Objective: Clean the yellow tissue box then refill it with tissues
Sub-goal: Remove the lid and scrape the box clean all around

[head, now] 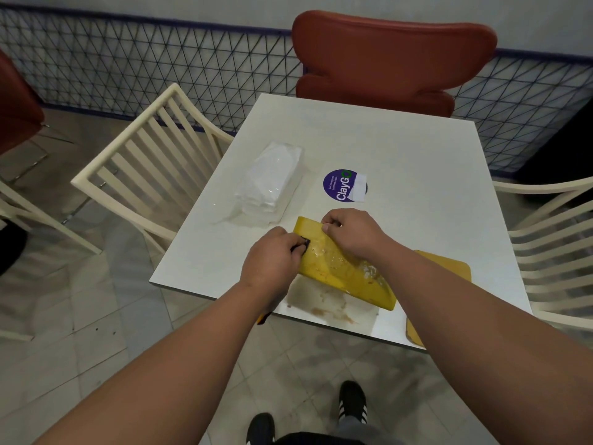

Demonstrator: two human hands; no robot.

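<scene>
Far left, a cream slatted chair (141, 162) is standing against the white table (401, 149), its back toward the table edge. On the table's left part a clear plastic pack of white tissues (269, 184) is lying, long axis running from near-left to far-right, well apart from the box.

The left hand (272, 261) is curling its fingers around a small dark cloth (301, 246), pinching it and pressing it against the box's left edge. The yellow tissue box (340, 268) is lying near the table's front edge, tilted up off the surface; its long axis is running from far-left to near-right, the far end pointing toward the round purple sticker (341, 186), the near corner almost touching the table. Wet smears are showing on its upper face. Under it a stained white paper (330, 305) is lying flat.

The right hand (349, 232) is gripping the box's far upper edge, fingers curling over it, steadying it. Just right of that forearm, a second yellow piece (449, 264) is resting on the table, partly hidden. Behind the table a red chair (391, 59) is standing; at far right another cream chair (552, 239)
</scene>
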